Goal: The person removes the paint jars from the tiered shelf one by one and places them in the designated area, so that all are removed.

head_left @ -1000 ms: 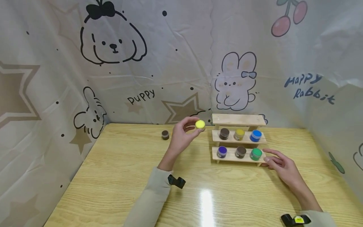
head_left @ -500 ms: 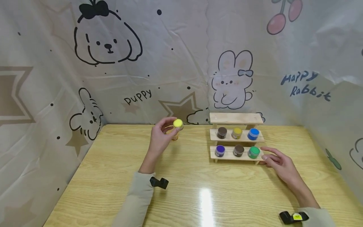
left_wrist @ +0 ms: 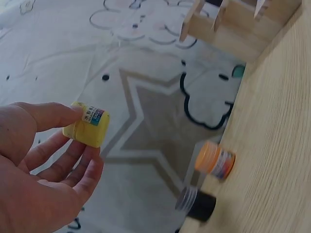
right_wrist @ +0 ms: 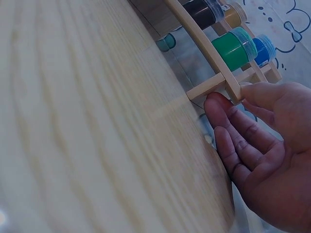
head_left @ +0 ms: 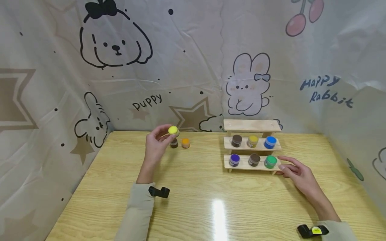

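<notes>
My left hand (head_left: 155, 147) pinches a small yellow paint jar (left_wrist: 91, 130) between thumb and fingers, raised above the table near its back edge. Just below and right of it stand a dark paint jar (head_left: 174, 144) and an orange paint jar (head_left: 185, 143). To the right is a three-tier wooden rack (head_left: 251, 126). My right hand (head_left: 298, 175) grips the right end of its bottom shelf, thumb on one side and fingers on the other. Closest to that hand on the shelf is a green paint jar (right_wrist: 235, 51).
The rack's bottom shelf also bears a purple jar (head_left: 234, 160) and a dark jar (head_left: 254, 160). On its middle shelf are a dark jar (head_left: 236, 141), an ochre-yellow jar (head_left: 252, 141) and a blue jar (head_left: 270, 142). A printed curtain (head_left: 196, 67) hangs behind the wooden table (head_left: 193, 194).
My left hand has carried the yellow jar leftward from beside the rack to over the dark and orange jars, uncovering the orange one. The right hand has stayed at the rack's end.
</notes>
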A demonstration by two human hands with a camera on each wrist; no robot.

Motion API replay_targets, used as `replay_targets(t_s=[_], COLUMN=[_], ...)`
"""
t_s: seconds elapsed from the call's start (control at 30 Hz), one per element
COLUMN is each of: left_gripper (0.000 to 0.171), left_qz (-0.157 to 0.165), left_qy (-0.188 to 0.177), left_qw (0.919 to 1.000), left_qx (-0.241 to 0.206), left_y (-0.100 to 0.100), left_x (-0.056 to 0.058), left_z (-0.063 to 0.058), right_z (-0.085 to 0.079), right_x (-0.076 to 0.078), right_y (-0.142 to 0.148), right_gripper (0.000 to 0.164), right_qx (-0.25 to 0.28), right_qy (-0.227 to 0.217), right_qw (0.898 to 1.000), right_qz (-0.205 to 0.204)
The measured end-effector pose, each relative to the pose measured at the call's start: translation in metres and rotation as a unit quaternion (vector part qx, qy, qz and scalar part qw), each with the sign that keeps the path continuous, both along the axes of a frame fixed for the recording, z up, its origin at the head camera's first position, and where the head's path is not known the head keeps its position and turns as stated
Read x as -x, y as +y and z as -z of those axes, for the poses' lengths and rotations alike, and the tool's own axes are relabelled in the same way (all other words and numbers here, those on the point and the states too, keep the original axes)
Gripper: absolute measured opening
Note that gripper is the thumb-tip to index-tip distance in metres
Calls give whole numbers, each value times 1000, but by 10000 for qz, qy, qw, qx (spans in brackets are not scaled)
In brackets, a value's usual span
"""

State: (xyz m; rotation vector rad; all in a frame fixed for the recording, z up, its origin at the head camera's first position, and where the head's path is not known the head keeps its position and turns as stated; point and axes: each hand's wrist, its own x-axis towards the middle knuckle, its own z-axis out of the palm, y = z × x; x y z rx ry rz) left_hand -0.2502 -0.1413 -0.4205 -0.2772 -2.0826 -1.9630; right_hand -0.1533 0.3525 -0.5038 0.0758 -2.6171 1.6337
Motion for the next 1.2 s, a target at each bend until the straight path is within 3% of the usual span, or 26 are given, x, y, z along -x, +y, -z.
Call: replay_targets(t_s=[0.2, 0.63, 0.93, 1.2], left_gripper=[38, 36, 36, 36], left_qz=[-273, -847, -877, -925], left_qy=[-124, -678, -795, -1040], left_qw=[9995, 9941, 9930, 9902], left_qx=[138, -42, 17, 149], left_y=[-19, -38, -47, -53], left_x=[1, 20, 31, 37], left_z=[6, 33, 61, 73], right_z=[1, 1, 2, 0], right_x=[1, 2, -1, 1], right_y=[-2, 1, 0, 1], right_gripper=[48, 50, 49, 48], right_qx=[-2, 30, -10, 72], right_qy=[87, 22, 44, 65], right_qw=[10000, 10000, 10000, 9998], right_qz=[-25, -64, -54, -147])
